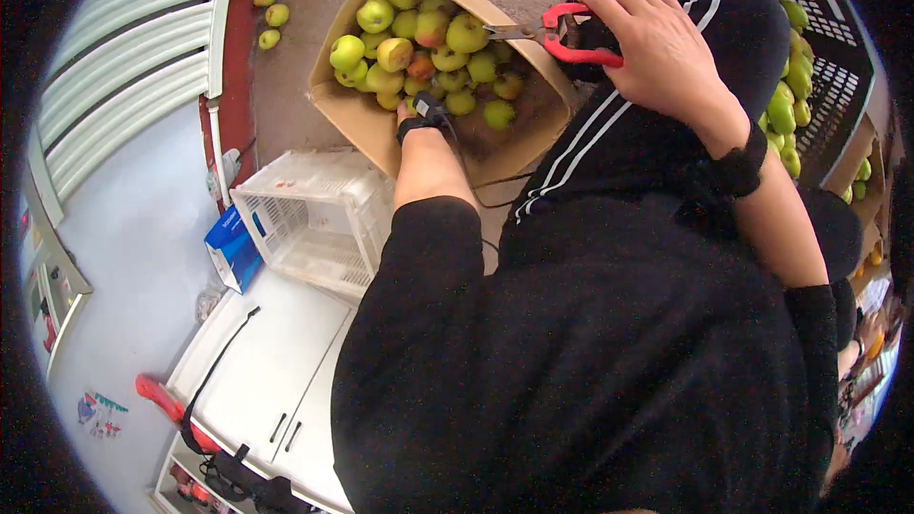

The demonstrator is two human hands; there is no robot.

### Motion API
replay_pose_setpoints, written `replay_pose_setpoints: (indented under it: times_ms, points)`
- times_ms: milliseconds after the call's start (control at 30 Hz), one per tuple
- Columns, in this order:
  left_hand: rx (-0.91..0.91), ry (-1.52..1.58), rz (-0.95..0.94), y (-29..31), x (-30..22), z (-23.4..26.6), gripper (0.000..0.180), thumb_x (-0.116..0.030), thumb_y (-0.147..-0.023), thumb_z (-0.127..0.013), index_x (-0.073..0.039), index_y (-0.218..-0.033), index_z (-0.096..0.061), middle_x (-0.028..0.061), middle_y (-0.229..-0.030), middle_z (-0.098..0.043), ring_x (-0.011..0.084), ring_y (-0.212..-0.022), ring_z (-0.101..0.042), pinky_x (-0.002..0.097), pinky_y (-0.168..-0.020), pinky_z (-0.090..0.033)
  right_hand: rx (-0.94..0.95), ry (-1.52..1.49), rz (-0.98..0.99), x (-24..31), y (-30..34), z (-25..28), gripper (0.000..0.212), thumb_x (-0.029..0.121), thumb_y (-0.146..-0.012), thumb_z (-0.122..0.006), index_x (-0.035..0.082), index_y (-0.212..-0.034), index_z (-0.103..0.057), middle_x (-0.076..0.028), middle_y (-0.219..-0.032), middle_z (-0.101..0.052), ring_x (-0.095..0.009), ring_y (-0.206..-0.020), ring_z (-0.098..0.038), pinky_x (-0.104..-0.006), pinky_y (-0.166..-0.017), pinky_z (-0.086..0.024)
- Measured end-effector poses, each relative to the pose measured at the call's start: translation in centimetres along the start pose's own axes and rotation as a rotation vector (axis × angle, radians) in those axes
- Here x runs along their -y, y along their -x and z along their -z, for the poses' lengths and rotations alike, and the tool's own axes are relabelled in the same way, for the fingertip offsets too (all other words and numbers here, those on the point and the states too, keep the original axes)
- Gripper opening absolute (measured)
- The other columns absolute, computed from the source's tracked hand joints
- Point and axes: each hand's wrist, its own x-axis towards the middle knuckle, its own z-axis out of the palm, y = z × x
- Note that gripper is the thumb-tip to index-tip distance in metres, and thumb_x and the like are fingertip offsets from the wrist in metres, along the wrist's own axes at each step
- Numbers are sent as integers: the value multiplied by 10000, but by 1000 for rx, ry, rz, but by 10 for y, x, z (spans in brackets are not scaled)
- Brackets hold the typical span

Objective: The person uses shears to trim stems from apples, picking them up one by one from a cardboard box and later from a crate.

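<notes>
A cardboard box on the floor in front of me holds many green and yellowish apples, a few blushed red. My left hand reaches down into the box at its near side, against the apples. Its fingers are mostly hidden by the dark strap device on it, so I cannot see whether it grips one. Over the right edge of the box, my right hand is closed on red-handled pruning shears. Their metal blades point left over the apples, and the handles are spread apart.
Left of the box stands a white slotted plastic crate, with a white cabinet nearer me. Several loose apples lie by the wall. At right, a black crate stands beside green elongated fruit. A cable runs from my left wrist.
</notes>
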Motion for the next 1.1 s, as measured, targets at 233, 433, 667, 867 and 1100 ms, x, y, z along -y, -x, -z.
replay_pose_setpoints:
  times_ms: [233, 433, 667, 867, 1100]
  points:
    - [350, -183, 248, 81, -17, -5, 466, -478, -796, -538, -84, -1044, -543, 133, -970, -565, 300, -852, -564, 392, -608, -497, -23, -21, -12, -2, 2, 4, 511, 95, -625, -653, 82, -1119, -524, -109, -986, -568, -290, -982, -545, -392, -843, -429]
    - [786, 27, 347, 269, -5, -65, 507, -488, -794, -589, -95, -1110, -535, 106, -1039, -576, 285, -946, -558, 365, -691, -496, -77, -102, 63, -2, 5, 3, 521, 92, -612, -654, 94, -1118, -527, -103, -981, -570, -287, -979, -547, -389, -846, -429]
    - [940, 0, 382, 312, -1, -93, 568, -578, -790, -555, -101, -1097, -542, 99, -1020, -581, 277, -934, -559, 353, -680, -479, -118, -169, 124, -4, 14, 13, 504, 124, -597, -667, 103, -1083, -533, -87, -953, -568, -279, -962, -545, -377, -822, -432]
    - [950, -77, 278, 327, -1, -97, 584, -593, -796, -548, -96, -1102, -542, 90, -1030, -585, 269, -926, -573, 346, -674, -483, -186, -176, 139, -8, 18, 12, 536, 138, -588, -691, 106, -1095, -521, -84, -913, -555, -274, -939, -543, -374, -795, -432]
    - [886, -348, 47, 334, -10, -99, 604, -629, -800, -525, -103, -1096, -545, 69, -1000, -594, 235, -873, -591, 335, -645, -486, -189, -160, 107, -8, 20, 11, 579, 84, -568, -692, 80, -1118, -512, -100, -935, -549, -277, -937, -534, -372, -817, -417]
